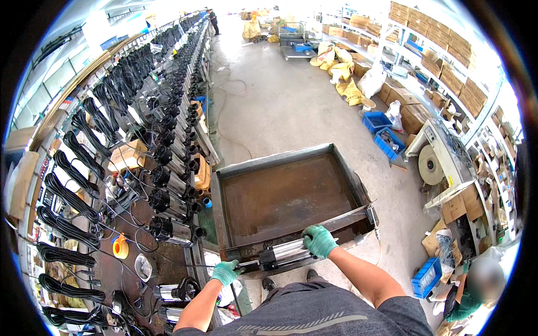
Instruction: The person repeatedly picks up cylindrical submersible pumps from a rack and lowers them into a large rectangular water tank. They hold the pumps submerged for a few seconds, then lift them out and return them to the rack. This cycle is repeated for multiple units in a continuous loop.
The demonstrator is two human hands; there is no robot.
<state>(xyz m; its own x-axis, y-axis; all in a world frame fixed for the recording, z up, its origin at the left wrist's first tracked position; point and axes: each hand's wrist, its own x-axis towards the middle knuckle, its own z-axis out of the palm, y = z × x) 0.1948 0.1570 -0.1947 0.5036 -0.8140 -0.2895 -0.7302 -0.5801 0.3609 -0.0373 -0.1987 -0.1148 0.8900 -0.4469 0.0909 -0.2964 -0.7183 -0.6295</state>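
A submersible pump (287, 252), a silver metal cylinder with a black section, lies level in front of me along the near side of a rectangular metal tank (220, 208). The tank has a rust-brown interior. My right hand (319, 241), in a green glove, is closed over the pump's right end. At its narrow left end, my gloved left hand (226, 272) is closed too; its fingertips are partly hidden. A dark cable (236, 298) hangs below the left hand. Whether the pump rests on the tank's near edge, I cannot tell.
On my left, a long bench bears rows of similar pumps (171, 231), coiled black cables (67, 227) and an orange jug (120, 246). Blue crates (389, 142), cartons and shelves line the right. A co-worker's gloved hand (464, 309) shows at lower right; another person (213, 22) stands far off.
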